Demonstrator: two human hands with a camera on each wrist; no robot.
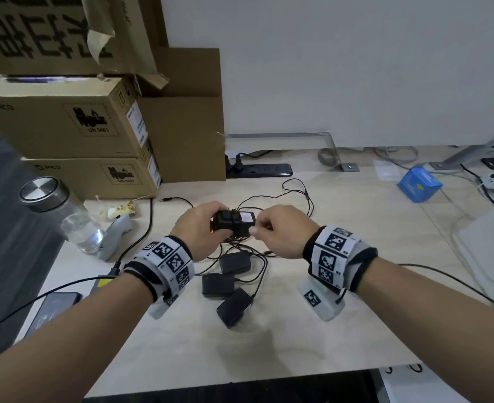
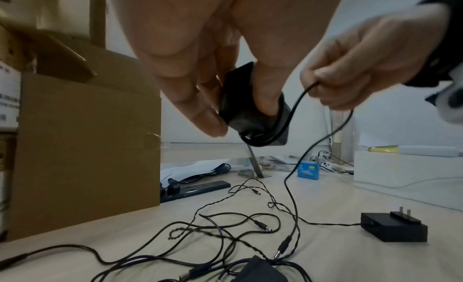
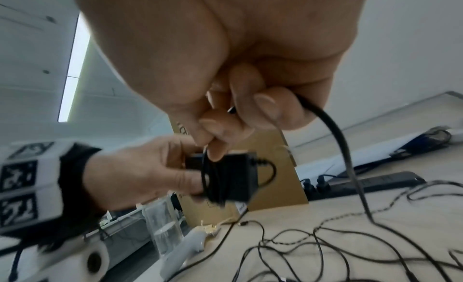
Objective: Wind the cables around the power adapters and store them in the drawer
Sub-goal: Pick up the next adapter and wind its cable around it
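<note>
My left hand grips a black power adapter above the desk, thumb and fingers round its body. A few turns of thin black cable lie round it. My right hand pinches that cable just right of the adapter, and the cable hangs down from the fingers to the desk. Three more black adapters lie below my hands among tangled cables. One adapter with prongs up sits at the right in the left wrist view. No drawer is in view.
Stacked cardboard boxes stand at the back left, a black power strip behind the cables. A glass bottle and a grey controller sit at the left, a blue box and a white box at the right.
</note>
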